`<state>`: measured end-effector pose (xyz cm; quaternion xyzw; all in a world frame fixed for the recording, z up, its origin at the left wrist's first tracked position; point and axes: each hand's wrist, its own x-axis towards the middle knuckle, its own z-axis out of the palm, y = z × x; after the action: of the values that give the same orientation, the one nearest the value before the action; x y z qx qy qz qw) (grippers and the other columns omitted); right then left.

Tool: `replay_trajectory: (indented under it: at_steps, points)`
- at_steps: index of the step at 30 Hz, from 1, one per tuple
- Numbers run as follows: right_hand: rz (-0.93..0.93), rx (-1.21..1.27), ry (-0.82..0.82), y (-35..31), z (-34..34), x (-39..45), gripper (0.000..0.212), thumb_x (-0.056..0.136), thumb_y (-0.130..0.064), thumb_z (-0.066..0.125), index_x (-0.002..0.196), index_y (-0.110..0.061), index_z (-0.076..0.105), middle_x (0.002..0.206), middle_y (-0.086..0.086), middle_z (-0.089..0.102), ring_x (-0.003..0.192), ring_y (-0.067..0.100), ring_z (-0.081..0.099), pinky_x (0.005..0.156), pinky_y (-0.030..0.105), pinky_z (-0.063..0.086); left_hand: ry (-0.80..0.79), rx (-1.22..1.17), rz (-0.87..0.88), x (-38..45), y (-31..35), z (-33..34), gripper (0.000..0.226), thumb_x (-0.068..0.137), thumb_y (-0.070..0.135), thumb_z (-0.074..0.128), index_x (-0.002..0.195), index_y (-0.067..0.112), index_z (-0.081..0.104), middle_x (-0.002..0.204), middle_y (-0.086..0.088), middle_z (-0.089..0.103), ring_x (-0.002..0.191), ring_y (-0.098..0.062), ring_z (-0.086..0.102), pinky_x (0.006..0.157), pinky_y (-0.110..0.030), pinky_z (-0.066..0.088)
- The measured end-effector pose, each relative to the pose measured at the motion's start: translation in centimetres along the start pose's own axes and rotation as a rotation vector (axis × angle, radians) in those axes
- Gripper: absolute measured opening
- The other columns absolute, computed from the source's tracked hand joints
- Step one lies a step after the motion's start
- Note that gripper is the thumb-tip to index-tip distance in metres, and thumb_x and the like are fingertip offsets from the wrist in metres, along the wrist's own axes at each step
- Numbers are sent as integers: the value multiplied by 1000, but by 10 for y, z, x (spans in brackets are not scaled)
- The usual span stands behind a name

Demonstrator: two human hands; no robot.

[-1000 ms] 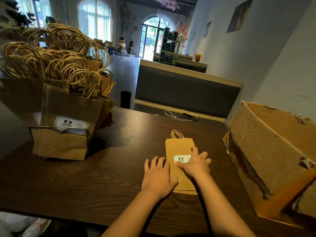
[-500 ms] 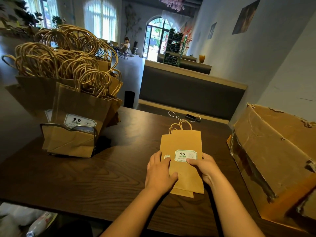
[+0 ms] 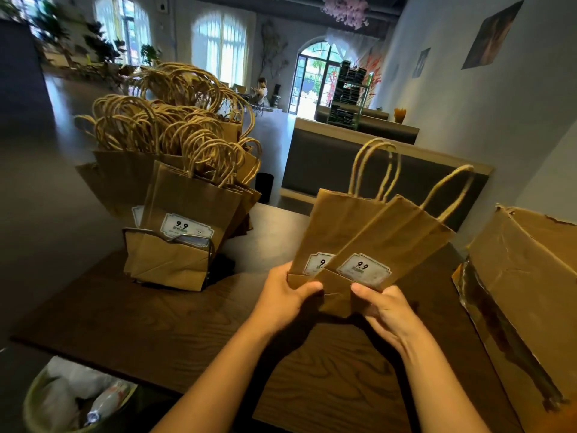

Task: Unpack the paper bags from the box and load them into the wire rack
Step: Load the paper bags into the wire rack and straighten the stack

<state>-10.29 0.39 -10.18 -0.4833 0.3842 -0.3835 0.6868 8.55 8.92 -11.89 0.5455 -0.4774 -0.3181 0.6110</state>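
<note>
Fingers point(image 3: 304, 289) of left hand point(image 3: 282, 300) and right hand point(image 3: 385, 307) pinch two fanned paper bags point(image 3: 368, 242) at their bottoms, above bench's near edge. Wire rack point(image 3: 168, 242) at left already crammed; bags may snag handles or splay.

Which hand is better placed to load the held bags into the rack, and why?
Left, probably. The left hand grips the bags on the side nearer the rack; the right hand would cross over.

Bags point(image 3: 371, 232) showing kraft brown, white labels point(image 3: 363, 269) with black "9.9"; table point(image 3: 162, 323) showing dark wood grain; box point(image 3: 530, 276) tan.
</note>
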Motion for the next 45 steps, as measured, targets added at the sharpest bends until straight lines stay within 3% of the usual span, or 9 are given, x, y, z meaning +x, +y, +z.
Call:
replay_trajectory:
  at_steps: [4,11,14,19,24,28,33,35,45]
  points:
    - [199,-15,73,7,35,12,60,61,-16,88,115,3,69,104,26,74,92,36,75,92,48,55,82,167,165,-1,15,-38,36,87,20,79,115,36,63,109,12,72,103,1,67,92,-20,55]
    - [187,121,-2,-4,110,33,18,99,-4,57,113,-6,68,116,4,60,125,17,54,85,26,47,701,465,202,-22,-18,-135,20,93,10,63,110,21,59,110,8,52,100,-6,54,87,-30,53]
    - [211,27,-101,-1,147,46,32,80,-9,83,106,7,72,126,14,57,123,15,62,95,20,47,628,812,44,-29,-42,-174,35,90,19,67,124,22,58,128,3,42,121,-17,46,102,-36,49]
    - [91,69,-223,-11,214,39,41,104,-7,45,145,-6,43,142,6,51,128,26,53,79,15,44,405,1085,-30,-46,-63,-189,82,89,32,68,159,26,25,161,-8,13,151,-28,12,121,-44,29]
    - [-52,-246,-231,-1,243,61,104,57,-63,88,143,-16,51,141,-2,53,132,19,48,98,31,37,324,1188,-104,-45,-65,-190,95,93,36,62,163,24,-1,165,-11,-4,154,-33,-3,123,-47,26]
    - [-116,-300,-193,8,245,77,33,88,-21,74,118,-21,62,127,3,66,114,22,63,103,39,48,311,1219,-140,-46,-69,-192,100,93,39,59,160,27,-13,166,-10,-11,154,-35,-8,123,-52,22]
    - [-3,-317,-220,11,244,89,61,50,-52,91,81,-3,70,80,11,71,74,24,65,68,29,44,276,1209,-163,-45,-70,-190,100,96,41,54,156,31,-25,164,-3,-26,153,-29,-23,125,-55,12]
    - [38,-219,-244,15,243,94,46,62,-34,86,73,5,66,73,14,71,69,22,69,68,29,52,276,1193,-163,-45,-71,-190,99,96,40,54,156,32,-26,164,-2,-28,152,-28,-27,125,-56,10]
    - [121,88,-279,34,246,105,40,74,-10,70,102,15,60,88,23,75,80,27,76,64,37,62,291,1166,-153,-46,-74,-190,98,96,37,54,156,36,-24,162,0,-33,150,-25,-30,125,-57,14]
